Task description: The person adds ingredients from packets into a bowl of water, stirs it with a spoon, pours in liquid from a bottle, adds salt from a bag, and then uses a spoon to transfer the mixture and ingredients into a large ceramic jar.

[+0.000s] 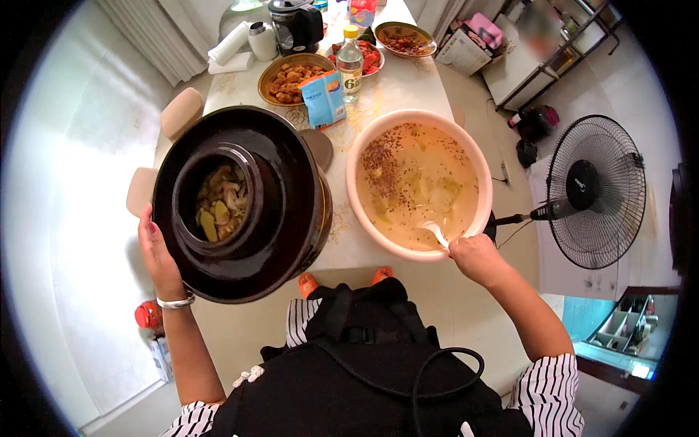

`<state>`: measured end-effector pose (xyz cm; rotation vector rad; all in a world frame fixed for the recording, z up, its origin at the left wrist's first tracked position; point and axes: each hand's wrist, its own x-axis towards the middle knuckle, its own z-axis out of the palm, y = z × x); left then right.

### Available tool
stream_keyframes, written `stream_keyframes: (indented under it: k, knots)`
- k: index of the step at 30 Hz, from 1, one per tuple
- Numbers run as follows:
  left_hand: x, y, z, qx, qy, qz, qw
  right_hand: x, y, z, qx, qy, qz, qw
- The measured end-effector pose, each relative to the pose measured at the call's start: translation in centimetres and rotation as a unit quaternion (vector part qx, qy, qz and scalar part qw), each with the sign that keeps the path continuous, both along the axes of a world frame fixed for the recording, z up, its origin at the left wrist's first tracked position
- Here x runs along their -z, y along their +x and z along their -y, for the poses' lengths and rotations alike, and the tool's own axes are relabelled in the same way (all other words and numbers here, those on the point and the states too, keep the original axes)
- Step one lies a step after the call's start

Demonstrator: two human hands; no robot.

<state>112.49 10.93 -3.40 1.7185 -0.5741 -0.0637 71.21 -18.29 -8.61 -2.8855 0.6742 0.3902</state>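
Observation:
A dark brown glazed pickle jar (284,164) with a wide water-channel rim stands at the left of the table. Through its round mouth I see pale and yellow-green pieces (221,205), perhaps ginger slices among them. My left hand (158,257) holds the jar by the left side of its rim; the fingers are partly hidden. To the right is a pale pink basin (419,116) of cloudy liquid (437,185), with peppercorn-like specks and greenish pieces floating. My right hand (472,258) grips the handle of a white spoon (435,229), whose bowl dips into the liquid.
Behind them are a blue packet (324,101), a yellow-capped bottle (349,68), a brown bowl of orange-brown chunks (289,82), red peppers (371,57) and another bowl (404,39). A round brown lid (318,148) lies between jar and basin. A standing fan (596,191) is at right.

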Motion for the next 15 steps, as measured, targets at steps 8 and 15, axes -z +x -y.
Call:
stream_keyframes:
  k: [8,15]
  knots:
    - [-0.1,0.4,0.9,0.065,-0.167,-0.357,0.917,1.6,4.9,-2.7,0.012,-0.064,0.036,0.997]
    - [-0.7,0.0,1.0,0.067,-0.172,-0.345,0.920,4.7,8.0,0.8,0.025,-0.124,0.079,0.989]
